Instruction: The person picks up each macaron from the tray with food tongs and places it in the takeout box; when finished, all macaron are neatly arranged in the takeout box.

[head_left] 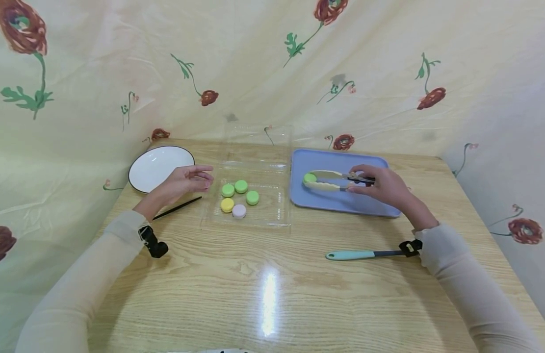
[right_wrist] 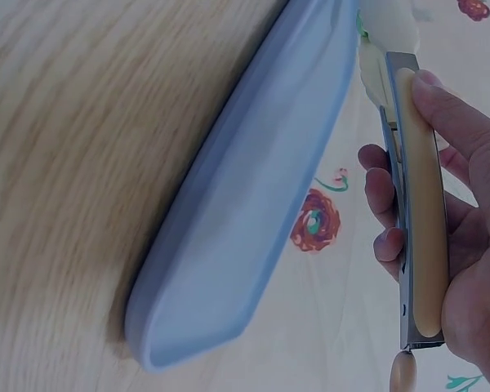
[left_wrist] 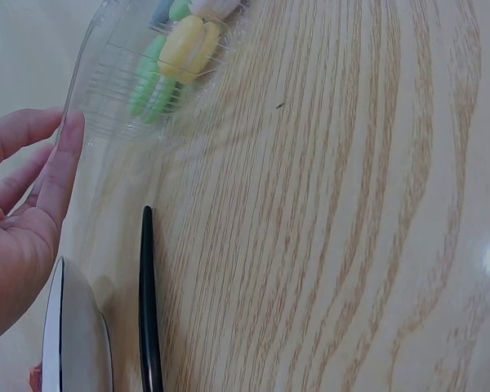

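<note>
My left hand [head_left: 184, 180] is at the left side of a clear plastic clamshell box [head_left: 263, 215], its thumb and fingers pinching the thin edge. Inside the box lie several green macarons [head_left: 252, 197], a yellow macaron [head_left: 227, 205] and a pale lilac macaron [head_left: 239, 211]. Over the blue tray [head_left: 343, 202], my right hand [head_left: 382, 185] grips a pair of tongs [right_wrist: 427, 204] with cream-coloured tips. Another green macaron [head_left: 309, 178] sits between those tips, near the tray's left end. The box lid [head_left: 256, 147] stands raised at the back.
A white dark-rimmed plate [head_left: 159, 164] lies at the back left, partly behind my left hand. In front of it is a thin black stick [head_left: 179, 207]. Near my right wrist lies a utensil with a mint-green handle [head_left: 349, 255]. A flowered cloth hangs behind the table.
</note>
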Demonstrator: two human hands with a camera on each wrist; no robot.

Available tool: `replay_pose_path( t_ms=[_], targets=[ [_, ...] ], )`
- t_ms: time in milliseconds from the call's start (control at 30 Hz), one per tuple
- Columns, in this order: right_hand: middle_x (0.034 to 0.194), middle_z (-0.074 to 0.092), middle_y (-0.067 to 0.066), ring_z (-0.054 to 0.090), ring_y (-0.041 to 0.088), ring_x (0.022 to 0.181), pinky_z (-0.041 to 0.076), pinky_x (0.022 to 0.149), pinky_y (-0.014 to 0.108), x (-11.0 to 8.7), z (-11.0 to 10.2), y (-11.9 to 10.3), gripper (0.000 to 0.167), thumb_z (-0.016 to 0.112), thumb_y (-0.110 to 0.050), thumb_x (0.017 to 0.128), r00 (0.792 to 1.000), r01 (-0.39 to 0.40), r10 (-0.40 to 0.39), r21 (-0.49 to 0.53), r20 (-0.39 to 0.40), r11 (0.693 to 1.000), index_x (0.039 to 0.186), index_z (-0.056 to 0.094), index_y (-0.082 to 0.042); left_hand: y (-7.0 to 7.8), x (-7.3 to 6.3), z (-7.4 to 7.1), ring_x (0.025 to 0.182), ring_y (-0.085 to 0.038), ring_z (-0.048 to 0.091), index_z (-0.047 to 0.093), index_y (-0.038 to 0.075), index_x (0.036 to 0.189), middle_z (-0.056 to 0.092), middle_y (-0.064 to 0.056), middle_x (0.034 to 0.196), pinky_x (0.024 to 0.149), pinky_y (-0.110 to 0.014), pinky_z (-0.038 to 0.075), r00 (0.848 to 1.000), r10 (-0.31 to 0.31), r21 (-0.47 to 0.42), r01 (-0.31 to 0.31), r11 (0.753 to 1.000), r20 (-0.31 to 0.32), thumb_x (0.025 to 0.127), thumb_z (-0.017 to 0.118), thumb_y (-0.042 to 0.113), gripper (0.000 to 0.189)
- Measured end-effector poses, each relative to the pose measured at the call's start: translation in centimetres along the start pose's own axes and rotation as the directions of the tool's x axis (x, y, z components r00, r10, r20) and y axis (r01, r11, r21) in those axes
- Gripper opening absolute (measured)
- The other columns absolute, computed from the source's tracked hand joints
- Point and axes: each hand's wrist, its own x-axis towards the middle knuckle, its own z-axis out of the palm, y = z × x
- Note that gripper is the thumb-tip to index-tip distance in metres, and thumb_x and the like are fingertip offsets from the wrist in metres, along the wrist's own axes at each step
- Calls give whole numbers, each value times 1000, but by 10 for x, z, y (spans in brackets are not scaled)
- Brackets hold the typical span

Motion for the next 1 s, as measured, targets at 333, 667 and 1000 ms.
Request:
replay_pose_path(
  t_ms=[333,667,1000],
  targets=[
    [116,73,20,71,32,89,48,63,34,4,-4,-12,43,81,-29,89,999,30,-28,35,-43,999,127,68,-12,1,0,0,109,-15,66,38,-2,154,58,-9,125,92,-22,60,1000,-1,-4,1,1000,1,100,64,4,61],
    [117,73,15,71,30,95,42,60,29,6,-10,-24,39,81,-28,90,997,53,-48,73,-68,996,125,69,-17,1,-1,0,109,-15,66,38,-2,154,58,-8,124,92,-22,60,1000,-2,-6,2,1000,-2,100,64,4,61],
    [117,74,12,73,32,103,53,72,30,5,-11,-38,40,83,-24,88,992,87,-77,106,-97,990,124,70,-16,1,-1,1,108,-15,67,38,-2,154,59,-8,123,92,-22,60,1000,-3,-14,3,1000,-4,100,63,3,61]
  ],
)
